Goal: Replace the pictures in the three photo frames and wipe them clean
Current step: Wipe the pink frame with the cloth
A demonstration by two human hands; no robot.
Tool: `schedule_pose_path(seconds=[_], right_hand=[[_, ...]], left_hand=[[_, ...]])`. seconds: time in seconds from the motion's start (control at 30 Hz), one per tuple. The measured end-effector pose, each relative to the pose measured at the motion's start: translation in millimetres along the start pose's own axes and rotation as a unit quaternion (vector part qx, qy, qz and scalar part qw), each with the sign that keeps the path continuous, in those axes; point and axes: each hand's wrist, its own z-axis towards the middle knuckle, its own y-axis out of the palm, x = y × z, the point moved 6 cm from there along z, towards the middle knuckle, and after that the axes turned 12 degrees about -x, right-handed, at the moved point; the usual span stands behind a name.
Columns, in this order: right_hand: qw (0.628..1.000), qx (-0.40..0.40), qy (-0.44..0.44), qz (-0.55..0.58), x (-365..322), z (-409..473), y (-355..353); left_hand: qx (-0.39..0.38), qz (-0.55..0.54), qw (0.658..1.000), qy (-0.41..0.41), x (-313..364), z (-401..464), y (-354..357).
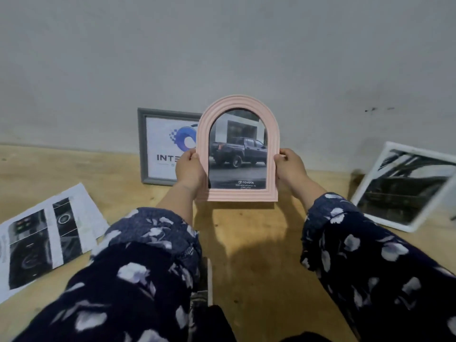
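Upright above the wooden counter (259, 243), the pink arched plastic photo frame (238, 149) with a truck picture is gripped on its side rims by the left hand (188, 169) and right hand (291, 166). Behind it, a grey rectangular frame (158, 146) leans on the grey wall (222, 45). A white frame (404, 188) rests tilted toward the right edge, printed sheets (47, 238) near the left edge.

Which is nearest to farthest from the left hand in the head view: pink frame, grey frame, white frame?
1. Pink frame: held by the left hand at its left edge.
2. Grey frame: just behind the hand, leaning on the wall.
3. White frame: far right on the table, beyond the right hand.
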Motion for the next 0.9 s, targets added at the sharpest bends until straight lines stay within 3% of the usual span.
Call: schedule_pose_path(seconds=[0.17, 0.37, 0.7, 0.9], right_hand=[[0.999, 0.038, 0.015, -0.004, 43.8, 12.7, -81.7], [0.999, 0.031, 0.029, 0.006, 88.0, 26.0, -120.3], [0.998, 0.005, 0.057, 0.023, 120.8, 33.9, -119.0], [0.997, 0.0, 0.072, 0.018, 114.7, 29.4, -120.2]], left_hand=[[-0.032, 0.043, 0.998, -0.013, 3.2, 7.0, 95.3], [-0.035, 0.063, 0.997, -0.023, -5.5, 10.1, 158.4], [0.026, 0.111, 0.993, -0.031, -22.9, 8.6, 183.5], [0.011, 0.133, 0.991, -0.033, -19.3, 8.0, 182.7]])
